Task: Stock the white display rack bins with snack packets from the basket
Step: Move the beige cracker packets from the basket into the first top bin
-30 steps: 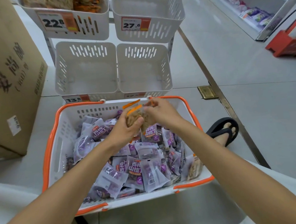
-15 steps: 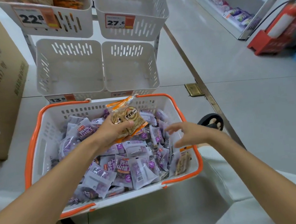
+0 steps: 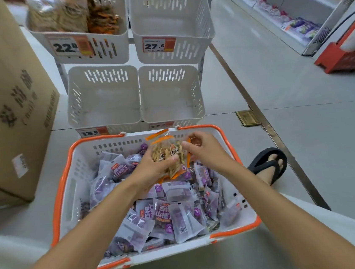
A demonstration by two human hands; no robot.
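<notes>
A cardboard box [image 3: 4,104] stands far left of the fingers; the left hand [image 3: 154,169] grips a stack of orange packets [image 3: 169,155] over the basket [image 3: 62,190], fingers clenched round their lower half; purple packets [image 3: 165,214] lie heaped beneath. Half a second ago the right hand [image 3: 204,151] reached away, empty, toward the basket's right side; now it is back at the stack's right edge, fingers curled, apparently adding a packet, though its grasp cannot be told. Beyond the fingertips the two lower bins [image 3: 102,98] are bare; the stack probably goes there next.
</notes>
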